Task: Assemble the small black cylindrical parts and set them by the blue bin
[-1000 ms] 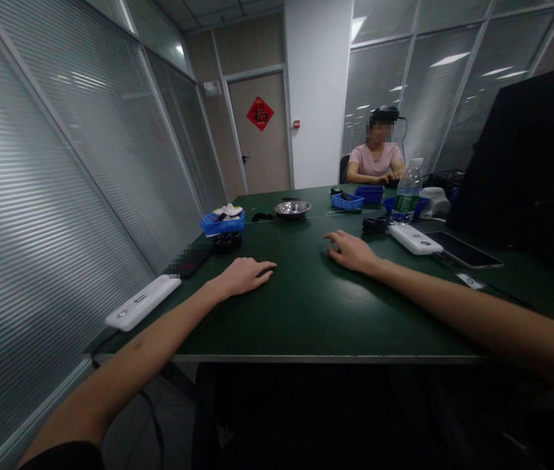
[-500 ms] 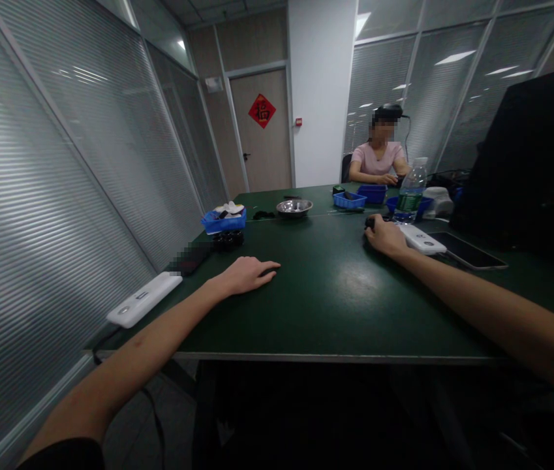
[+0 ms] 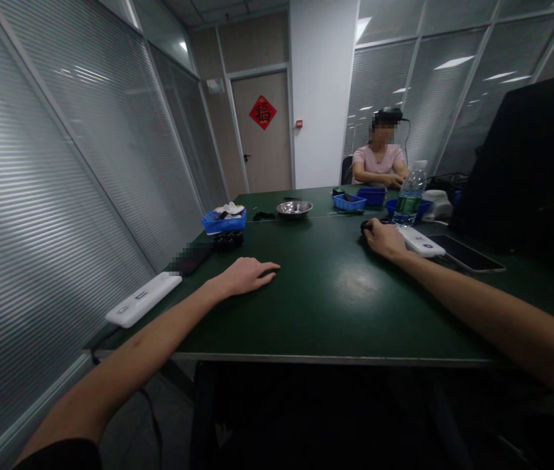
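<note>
My left hand [image 3: 247, 277] lies on the dark green table [image 3: 301, 313], palm down, its thumb and forefinger stretched out and apart, holding nothing. Farther right, my right hand [image 3: 383, 237] has its fingers curled round a small black object [image 3: 365, 226], mostly hidden, so its kind is unclear. A white power bank [image 3: 421, 241] lies against the right wrist, with a dark phone [image 3: 467, 252] beyond it to the right. Behind that hand stands a clear plastic bottle [image 3: 410, 199] with a green label.
At the left edge lies another white power bank [image 3: 144, 300]. Farther back are a filled blue basket [image 3: 222, 224], a shiny metal bowl [image 3: 295, 209] and a light-blue tray [image 3: 349, 202]. A person [image 3: 378, 160] sits across the table. A large black screen [image 3: 531, 156] rises at the right.
My right hand has slid slightly left with the small black object. My left hand stays in place. Across the table, the person's arms have shifted a little.
</note>
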Demonstrator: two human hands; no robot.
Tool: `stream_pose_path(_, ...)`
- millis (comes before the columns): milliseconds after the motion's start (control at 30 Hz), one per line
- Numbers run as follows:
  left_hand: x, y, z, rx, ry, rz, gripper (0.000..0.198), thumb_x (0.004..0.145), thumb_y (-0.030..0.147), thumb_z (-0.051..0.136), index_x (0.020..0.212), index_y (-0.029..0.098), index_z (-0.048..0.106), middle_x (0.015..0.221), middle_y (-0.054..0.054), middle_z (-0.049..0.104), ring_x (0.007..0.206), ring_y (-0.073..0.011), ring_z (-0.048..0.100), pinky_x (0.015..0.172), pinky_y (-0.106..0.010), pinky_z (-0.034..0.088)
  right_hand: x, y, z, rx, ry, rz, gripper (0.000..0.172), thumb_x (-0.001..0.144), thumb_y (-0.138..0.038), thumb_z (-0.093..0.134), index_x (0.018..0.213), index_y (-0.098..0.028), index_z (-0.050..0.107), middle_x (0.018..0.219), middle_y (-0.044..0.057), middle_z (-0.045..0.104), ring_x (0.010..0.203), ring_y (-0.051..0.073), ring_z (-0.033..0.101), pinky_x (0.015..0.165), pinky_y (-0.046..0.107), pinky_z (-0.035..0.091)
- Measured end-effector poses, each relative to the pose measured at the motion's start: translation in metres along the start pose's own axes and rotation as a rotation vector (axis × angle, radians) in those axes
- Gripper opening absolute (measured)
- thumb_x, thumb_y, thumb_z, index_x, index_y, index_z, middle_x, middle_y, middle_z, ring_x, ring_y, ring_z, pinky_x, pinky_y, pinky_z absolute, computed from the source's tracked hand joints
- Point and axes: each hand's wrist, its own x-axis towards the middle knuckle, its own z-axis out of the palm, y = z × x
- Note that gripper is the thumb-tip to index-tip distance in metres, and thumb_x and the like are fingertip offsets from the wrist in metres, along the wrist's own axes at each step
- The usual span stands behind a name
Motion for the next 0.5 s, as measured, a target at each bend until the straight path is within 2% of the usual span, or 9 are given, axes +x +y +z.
stream_pose_path(200, 0.001, 0.001, 0.002, -0.034, 0.044, -0.025, 0.046, 0.108, 0.048, 0.035, 0.141, 0.027, 0.060, 0.094, -0.004, 0.075, 0.082, -0.0181, 0.070, 0.074, -0.028, 0.047, -0.013, -0.027, -0.005, 0.063, -0.020, -0.119, 0.039, 0.102, -0.042, 0.049, 0.133, -0.020, 0.061, 0.114, 0.015, 0.076, 0.103, 0.032, 0.072, 0.085, 0.037, 0.051)
stream_pose_path(367, 0.003, 0.004, 0.003, -0.131, 0.134, 0.022, 0.040, 0.107, 0.042, 0.039, 0.133, 0.025, 0.065, 0.121, -0.003, 0.075, 0.102, -0.0190, 0.071, 0.083, -0.030, 0.049, -0.044, -0.074, -0.012, 0.144, -0.054, -0.347, 0.034, 0.102, -0.039, 0.052, 0.129, -0.021, 0.062, 0.105, 0.010, 0.078, 0.093, 0.027, 0.071, 0.078, 0.032, 0.049)
stream_pose_path(500, 0.003, 0.011, 0.001, -0.160, 0.193, 0.035, 0.038, 0.106, 0.041, 0.041, 0.131, 0.024, 0.066, 0.125, -0.004, 0.072, 0.104, -0.0190, 0.070, 0.084, -0.029, 0.049, -0.078, -0.111, -0.019, 0.258, -0.092, -0.556, 0.028, 0.102, -0.035, 0.053, 0.125, -0.020, 0.061, 0.092, 0.005, 0.075, 0.078, 0.021, 0.068, 0.068, 0.029, 0.045)
